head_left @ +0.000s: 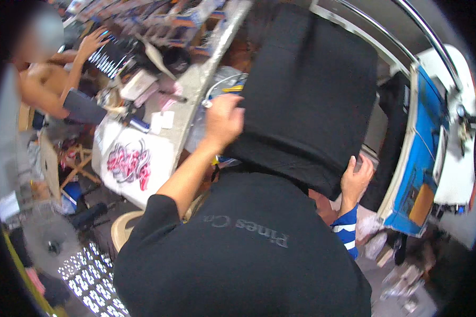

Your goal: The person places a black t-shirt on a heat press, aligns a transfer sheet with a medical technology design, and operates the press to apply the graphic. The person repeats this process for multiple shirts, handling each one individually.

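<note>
A black cloth (312, 90) is lying far-centre, left of a blue panel (420, 153). At the cloth's left edge the left hand (225, 122) is resting, fingers bent; at its near right corner, the right hand (356, 180), fingers parted. I cannot tell either's grip.

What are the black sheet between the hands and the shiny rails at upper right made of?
The black sheet looks like matte fabric, judging by its soft folds. The rails seem to be polished metal, perhaps chromed, given their bright streaked highlights.
</note>
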The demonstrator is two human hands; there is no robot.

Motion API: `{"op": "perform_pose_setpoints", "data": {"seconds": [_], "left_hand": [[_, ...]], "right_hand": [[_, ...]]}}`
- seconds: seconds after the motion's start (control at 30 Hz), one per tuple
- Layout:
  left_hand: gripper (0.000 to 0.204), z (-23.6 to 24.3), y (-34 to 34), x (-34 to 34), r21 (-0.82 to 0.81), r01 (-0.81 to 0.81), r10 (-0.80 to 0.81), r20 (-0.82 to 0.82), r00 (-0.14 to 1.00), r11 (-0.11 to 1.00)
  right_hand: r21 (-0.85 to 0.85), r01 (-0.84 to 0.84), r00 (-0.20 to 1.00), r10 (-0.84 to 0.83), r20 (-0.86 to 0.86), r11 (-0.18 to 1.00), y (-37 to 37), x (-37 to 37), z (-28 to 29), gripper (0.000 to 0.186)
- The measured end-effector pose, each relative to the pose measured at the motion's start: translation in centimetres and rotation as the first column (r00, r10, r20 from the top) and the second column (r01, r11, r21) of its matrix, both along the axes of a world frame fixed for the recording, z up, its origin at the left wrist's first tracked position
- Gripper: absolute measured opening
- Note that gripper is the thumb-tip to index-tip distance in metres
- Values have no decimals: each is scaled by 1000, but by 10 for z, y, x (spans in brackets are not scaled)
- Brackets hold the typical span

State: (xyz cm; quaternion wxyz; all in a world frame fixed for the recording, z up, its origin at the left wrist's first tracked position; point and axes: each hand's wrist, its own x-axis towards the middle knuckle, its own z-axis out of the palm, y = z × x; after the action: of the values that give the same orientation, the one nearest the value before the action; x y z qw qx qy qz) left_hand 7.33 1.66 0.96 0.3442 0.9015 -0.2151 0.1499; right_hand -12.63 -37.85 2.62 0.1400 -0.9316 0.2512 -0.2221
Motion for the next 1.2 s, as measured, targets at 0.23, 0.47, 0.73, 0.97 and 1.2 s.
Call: {"op": "perform_pose_setpoints", "data": {"seconds": [0.23, 0.47, 0.73, 0.97, 1.2], "left_hand": [[39, 17, -58, -62, 220, 748, -772, 39, 635, 626], [31, -44, 148, 51, 381, -318, 297, 113, 948, 868], [21, -87, 203, 117, 757, -73, -14, 107, 994, 649], [22, -87, 198, 110, 735, 34, -58, 8, 998, 678], [24, 64, 140, 160, -37, -61, 70, 330, 941, 997]], "right_hand": [[-46, -756, 643, 729, -235, 653, 92, 14, 18, 40], [91, -430, 897, 436, -68, 898, 73, -34, 20, 14], [72, -377, 926, 378, -5, 924, 82, 8, 34, 12], [54, -234, 972, 233, 23, 971, 69, -14, 19, 11], [93, -172, 984, 168, 56, 981, 95, -28, 18, 12]]}}
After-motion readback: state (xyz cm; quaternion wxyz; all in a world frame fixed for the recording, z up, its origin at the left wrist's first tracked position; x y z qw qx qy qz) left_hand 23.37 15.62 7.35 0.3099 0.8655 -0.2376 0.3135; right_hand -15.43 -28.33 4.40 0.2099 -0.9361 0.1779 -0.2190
